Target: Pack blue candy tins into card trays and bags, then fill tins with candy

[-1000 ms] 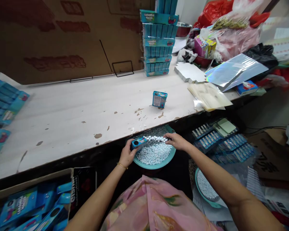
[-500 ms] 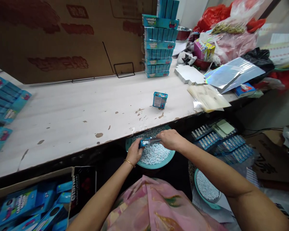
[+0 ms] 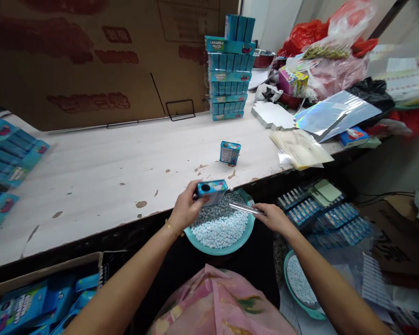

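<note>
My left hand (image 3: 184, 210) is closed around a small blue candy box (image 3: 213, 187), held up at the table's front edge, its printed top with a dark oval facing me. In my right hand (image 3: 275, 218) is a narrow, shiny metal scoop (image 3: 245, 207), its tip pointing left over the candies. Below both hands lies a turquoise basin (image 3: 220, 252) heaped with small pale blue-white candies (image 3: 218, 229). Another blue candy box (image 3: 230, 153) stands upright on the white table, beyond my hands.
A stack of blue display cartons (image 3: 226, 86) stands at the back, before a big cardboard box (image 3: 118, 70). More cartons (image 3: 14, 151) are at the left. An open carton (image 3: 42, 274) of flat blue boxes sits lower left. A second basin (image 3: 312, 314) of candies is lower right.
My left hand has raised the candy box up and turned it over the basin's far edge. The scoop has drawn back right, away from the box, its tip now lower.
</note>
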`<state>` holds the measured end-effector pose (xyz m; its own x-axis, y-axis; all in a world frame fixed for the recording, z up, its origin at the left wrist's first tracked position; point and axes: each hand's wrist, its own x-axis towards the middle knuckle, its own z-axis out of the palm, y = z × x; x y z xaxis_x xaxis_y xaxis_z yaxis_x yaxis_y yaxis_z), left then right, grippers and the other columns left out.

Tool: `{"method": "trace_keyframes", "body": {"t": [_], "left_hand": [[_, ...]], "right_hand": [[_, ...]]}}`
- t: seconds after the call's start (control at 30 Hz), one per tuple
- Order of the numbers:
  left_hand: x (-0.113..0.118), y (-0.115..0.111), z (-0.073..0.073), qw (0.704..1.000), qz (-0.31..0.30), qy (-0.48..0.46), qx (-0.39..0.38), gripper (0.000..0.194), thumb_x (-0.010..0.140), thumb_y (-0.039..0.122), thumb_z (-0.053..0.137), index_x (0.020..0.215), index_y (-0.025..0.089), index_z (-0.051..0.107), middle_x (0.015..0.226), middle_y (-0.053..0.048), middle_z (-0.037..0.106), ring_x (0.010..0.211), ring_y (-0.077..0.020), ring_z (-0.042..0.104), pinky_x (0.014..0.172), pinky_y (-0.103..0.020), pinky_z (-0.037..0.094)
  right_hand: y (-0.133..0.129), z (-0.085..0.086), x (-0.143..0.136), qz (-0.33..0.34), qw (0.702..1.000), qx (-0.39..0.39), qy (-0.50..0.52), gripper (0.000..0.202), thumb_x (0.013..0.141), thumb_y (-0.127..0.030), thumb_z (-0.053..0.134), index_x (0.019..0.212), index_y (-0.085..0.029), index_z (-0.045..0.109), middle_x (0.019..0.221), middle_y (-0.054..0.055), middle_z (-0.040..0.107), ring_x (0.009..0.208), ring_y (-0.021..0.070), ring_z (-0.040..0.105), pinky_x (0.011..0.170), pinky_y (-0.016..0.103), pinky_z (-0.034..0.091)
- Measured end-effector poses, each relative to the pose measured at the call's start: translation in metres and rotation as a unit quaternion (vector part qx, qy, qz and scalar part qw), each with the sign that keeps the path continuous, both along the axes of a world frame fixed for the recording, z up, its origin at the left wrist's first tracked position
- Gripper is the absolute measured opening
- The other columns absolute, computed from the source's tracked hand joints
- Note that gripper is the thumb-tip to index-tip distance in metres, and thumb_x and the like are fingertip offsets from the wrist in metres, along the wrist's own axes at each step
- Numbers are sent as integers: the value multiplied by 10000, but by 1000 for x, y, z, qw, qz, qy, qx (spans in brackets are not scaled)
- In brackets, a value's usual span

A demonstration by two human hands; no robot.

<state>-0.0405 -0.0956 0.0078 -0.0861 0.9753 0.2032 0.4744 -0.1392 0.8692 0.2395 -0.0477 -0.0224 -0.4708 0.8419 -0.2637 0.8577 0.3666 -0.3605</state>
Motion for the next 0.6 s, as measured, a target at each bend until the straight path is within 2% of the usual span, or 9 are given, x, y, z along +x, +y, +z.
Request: {"method": "trace_keyframes", "body": {"t": [0.07,0.2,0.27,0.33,0.4,0.47,0.53,0.57,0.6], "left_hand": [[6,43,-3,998,3,-64,19,408,677,241,547,1070,179,457,982,-40,564,888,-159,542,792,-307,446],[17,123,-25,995,3,-98,6,420,646,184,553,1059,148,487,967,-57,590,870,-170,557,815,-343,444],[19,147,-35,996,7,-94,-8,474,632,142,560,1100,151,485,1043,-72,581,967,-193,537,879,-357,413],[17,155,-39,996,38,-77,-18,563,601,102,586,1149,150,466,1176,-100,515,1118,-229,447,970,-373,329],[11,145,-41,994,77,-78,-27,637,607,111,598,1215,148,408,1281,-130,414,1196,-257,361,997,-398,287],[-4,118,-40,991,93,-97,-24,648,665,185,575,1268,159,336,1314,-146,361,1179,-263,385,947,-413,348],[-33,77,-40,991,91,-95,18,607,705,275,549,1267,188,337,1288,-121,393,1107,-226,463,885,-377,413],[-52,51,-42,991,110,-68,37,562,708,300,548,1235,201,382,1248,-101,434,1077,-206,486,868,-357,428],[-73,22,-44,985,160,-33,55,493,711,320,539,1180,200,445,1193,-86,476,1022,-188,518,848,-340,441]], "right_hand": [[-1,-11,-1,-26,999,-8,37,294,766,-308,488,1039,-248,576,979,23,638,869,181,580,700,238,402],[-7,-32,-7,-47,995,-33,82,300,743,-301,512,1026,-240,590,917,28,651,838,184,588,709,244,405],[-11,-42,-10,-50,994,-46,91,305,732,-295,522,1022,-238,594,913,31,651,835,187,590,717,252,408],[-14,-50,-9,-58,993,-46,96,302,729,-292,521,1016,-235,596,914,32,650,825,189,590,718,261,412],[-16,-56,-4,-72,991,-32,111,300,737,-294,505,1018,-231,588,919,29,646,819,186,588,719,266,416],[-16,-61,8,-98,985,-7,139,309,754,-299,476,1040,-225,567,951,27,636,826,177,583,722,263,422],[-14,-66,22,-142,980,23,140,321,771,-302,447,1063,-215,546,982,32,627,839,175,580,722,264,429],[-13,-69,29,-162,979,38,122,326,778,-298,433,1073,-207,539,996,39,623,849,179,579,725,269,431],[-12,-71,34,-172,979,52,92,331,786,-291,421,1082,-200,535,1010,50,618,864,186,577,731,277,431]]}}
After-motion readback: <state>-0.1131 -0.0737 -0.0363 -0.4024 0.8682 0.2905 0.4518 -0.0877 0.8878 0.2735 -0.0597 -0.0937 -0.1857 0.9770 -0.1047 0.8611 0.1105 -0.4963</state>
